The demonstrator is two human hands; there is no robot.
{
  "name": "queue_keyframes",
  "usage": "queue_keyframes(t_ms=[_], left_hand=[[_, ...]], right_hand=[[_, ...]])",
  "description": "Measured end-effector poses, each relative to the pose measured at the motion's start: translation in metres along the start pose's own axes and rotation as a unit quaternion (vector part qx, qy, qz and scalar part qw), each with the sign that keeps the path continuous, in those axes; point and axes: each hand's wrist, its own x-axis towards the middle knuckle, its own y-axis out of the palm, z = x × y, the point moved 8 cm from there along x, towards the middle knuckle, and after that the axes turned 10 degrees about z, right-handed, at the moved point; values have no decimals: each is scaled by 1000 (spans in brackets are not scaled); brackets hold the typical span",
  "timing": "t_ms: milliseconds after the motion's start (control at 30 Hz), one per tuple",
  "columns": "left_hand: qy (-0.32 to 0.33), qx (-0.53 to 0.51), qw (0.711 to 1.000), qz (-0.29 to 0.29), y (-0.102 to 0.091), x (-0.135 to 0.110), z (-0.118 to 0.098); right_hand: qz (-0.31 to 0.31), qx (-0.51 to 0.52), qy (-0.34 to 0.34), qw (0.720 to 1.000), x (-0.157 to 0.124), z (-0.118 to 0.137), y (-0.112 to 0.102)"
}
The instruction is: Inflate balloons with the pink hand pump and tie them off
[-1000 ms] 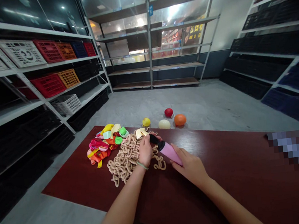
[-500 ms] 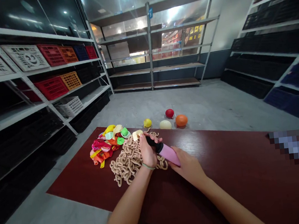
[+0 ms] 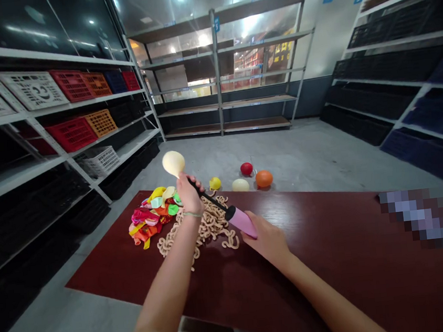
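My right hand [image 3: 266, 238] is wrapped round the pink body of a balloon pump [image 3: 241, 222]. At its other end, my left hand [image 3: 191, 195] is closed on the black part, with the black rod drawn out between my hands. A cream balloon [image 3: 173, 163], partly inflated and round, stands up from the pump's tip above my left hand; its neck is hidden by my fingers. Under my left forearm lies a pile of beige long twisted balloons [image 3: 211, 222]. Left of it sits a heap of bright uninflated balloons [image 3: 148, 218].
The dark red table [image 3: 314, 262] carries all of this. Beyond its far edge, on the floor, are a yellow balloon [image 3: 215, 183], a pale balloon [image 3: 241, 185], a red balloon [image 3: 246, 169] and an orange balloon [image 3: 264, 178]. Shelves with crates [image 3: 72, 137] stand left.
My left hand has moved up and left, away from my right hand, drawing out the pump's rod. The cream balloon has swelled from a limp shape to a round one.
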Motion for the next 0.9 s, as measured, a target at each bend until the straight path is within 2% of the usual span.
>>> queue_keyframes(t_ms=[67, 133, 200, 233, 300, 367, 500, 567, 633, 733, 800, 900], left_hand=[[-14, 3, 999, 32, 5, -18, 26], [-49, 12, 997, 55, 4, -42, 62], [-74, 8, 996, 43, -4, -62, 89], [-81, 6, 996, 37, -8, -68, 96], [-76, 7, 997, 33, -11, -66, 91], [-51, 15, 998, 38, -7, -47, 68], [-2, 22, 998, 62, 21, 1, 11], [4, 26, 996, 89, 41, 7, 3], [-9, 39, 991, 125, 58, -5, 13], [-58, 69, 977, 192, 76, -40, 49], [-77, 70, 968, 227, 82, -59, 65], [-112, 56, 960, 252, 80, -68, 74]], right_hand=[[-16, -17, 11, 1000, 1, -5, 0], [-21, -43, 11, 999, 1, -9, 2], [-16, -64, -1, 998, 0, -12, 3], [-12, -68, -9, 998, -1, -12, 3], [-5, -60, -16, 998, -3, -11, 1], [4, -24, -11, 1000, -4, -9, 0], [7, 97, -3, 995, -5, -1, 5], [-4, 132, 8, 991, -4, -1, 9], [-18, 147, 28, 989, -4, -6, 12], [-30, 169, 61, 983, -6, -17, 14], [-27, 188, 75, 979, -8, -22, 13], [-21, 193, 80, 978, -9, -23, 11]])
